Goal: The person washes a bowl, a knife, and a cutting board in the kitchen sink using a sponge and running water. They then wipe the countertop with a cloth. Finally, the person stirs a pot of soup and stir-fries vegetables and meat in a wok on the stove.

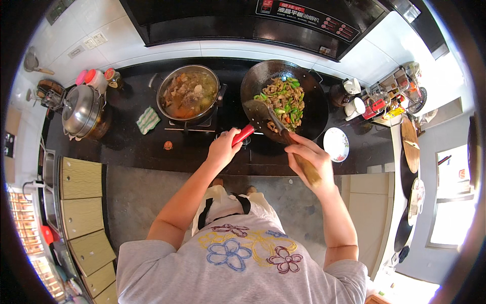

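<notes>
My left hand (223,148) is closed around the red handle (244,135) of a dark wok (318,109) on the right of the cooktop. In the wok lies a stir-fry (289,101) of sliced brownish pieces and green peppers, heaped toward the middle and far side. My right hand (311,159) grips the wooden handle of a metal spatula (259,112). The spatula's blade rests at the wok's left inner side, beside the food, and looks bare.
A steel pot (161,104) of soup stands left of the wok. Further left are a lidded steamer pot (81,109), a folded cloth (148,120) and jars (113,77). A patterned white plate (336,145) sits right of the wok, near seasoning bottles (375,104). A range hood (243,25) overhangs the back.
</notes>
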A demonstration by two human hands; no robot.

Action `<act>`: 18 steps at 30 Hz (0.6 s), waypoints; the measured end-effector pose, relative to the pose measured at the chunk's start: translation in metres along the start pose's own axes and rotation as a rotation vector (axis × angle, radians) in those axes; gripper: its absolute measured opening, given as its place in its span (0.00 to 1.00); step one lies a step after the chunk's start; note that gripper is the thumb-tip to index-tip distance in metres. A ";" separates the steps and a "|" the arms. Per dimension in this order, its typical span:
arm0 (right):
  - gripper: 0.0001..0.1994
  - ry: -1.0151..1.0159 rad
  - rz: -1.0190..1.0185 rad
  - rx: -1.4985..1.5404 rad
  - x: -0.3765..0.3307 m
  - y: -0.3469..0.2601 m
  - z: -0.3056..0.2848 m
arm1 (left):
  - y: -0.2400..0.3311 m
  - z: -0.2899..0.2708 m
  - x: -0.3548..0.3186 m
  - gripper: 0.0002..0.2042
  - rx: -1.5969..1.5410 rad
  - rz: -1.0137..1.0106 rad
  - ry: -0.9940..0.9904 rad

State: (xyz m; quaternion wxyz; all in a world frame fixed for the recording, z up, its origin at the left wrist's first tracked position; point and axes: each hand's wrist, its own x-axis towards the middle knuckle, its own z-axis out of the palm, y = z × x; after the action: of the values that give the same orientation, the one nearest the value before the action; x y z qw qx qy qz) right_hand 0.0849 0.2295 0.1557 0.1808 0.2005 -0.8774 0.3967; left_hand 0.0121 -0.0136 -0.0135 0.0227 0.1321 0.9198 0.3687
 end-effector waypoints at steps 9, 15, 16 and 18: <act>0.13 -0.190 0.035 -0.085 0.001 -0.006 -0.051 | 0.002 -0.001 0.000 0.19 -0.033 0.011 0.003; 0.12 -0.245 -0.031 -0.256 -0.021 0.019 -0.017 | 0.004 -0.004 0.003 0.19 -0.041 0.018 -0.026; 0.11 -0.222 -0.037 -0.288 -0.021 0.034 -0.008 | 0.004 -0.002 0.004 0.19 -0.046 0.025 -0.039; 0.11 -0.129 -0.062 -0.331 -0.023 0.074 0.005 | 0.004 0.001 0.006 0.20 -0.059 0.062 -0.031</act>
State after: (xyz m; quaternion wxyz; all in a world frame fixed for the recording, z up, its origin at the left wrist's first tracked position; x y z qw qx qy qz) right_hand 0.0670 0.2754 0.0953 0.1668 0.2198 -0.9339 0.2275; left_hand 0.0070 -0.0091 -0.0110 0.0295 0.1653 0.9035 0.3943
